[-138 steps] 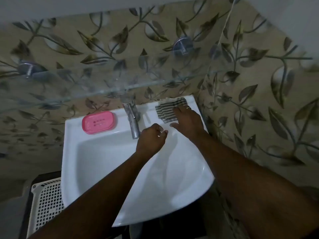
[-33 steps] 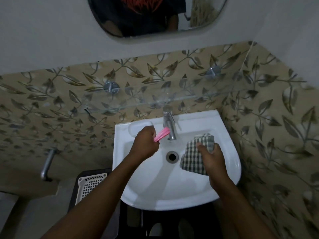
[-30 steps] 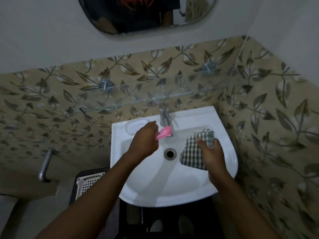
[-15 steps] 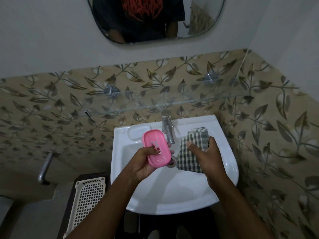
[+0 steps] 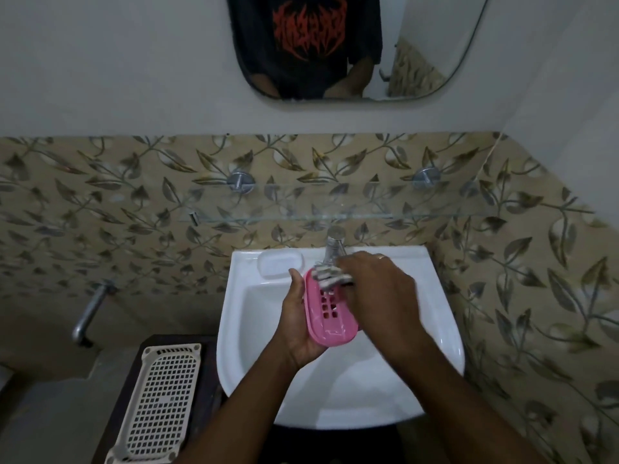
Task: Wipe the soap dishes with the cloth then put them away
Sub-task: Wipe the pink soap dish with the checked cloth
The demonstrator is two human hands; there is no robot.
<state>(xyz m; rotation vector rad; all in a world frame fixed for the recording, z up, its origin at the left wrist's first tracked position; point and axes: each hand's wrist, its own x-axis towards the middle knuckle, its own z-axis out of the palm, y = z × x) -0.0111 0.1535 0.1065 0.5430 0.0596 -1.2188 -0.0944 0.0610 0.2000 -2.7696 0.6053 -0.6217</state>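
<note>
A pink slotted soap dish rests in the palm of my left hand, held over the white sink with its inside facing up. My right hand grips a bunched checked cloth and presses it against the far end of the dish. Most of the cloth is hidden under my right hand. A second, white soap dish lies on the sink's back ledge, left of the tap.
A glass shelf on two metal brackets runs along the leaf-patterned tiles above the tap. A mirror hangs higher up. A cream plastic basket sits on a dark stand left of the sink. A metal pipe juts from the left wall.
My left hand lifted the pink dish off the sink ledge and turned it face up over the basin. My right hand picked up the cloth and brought it onto the dish.
</note>
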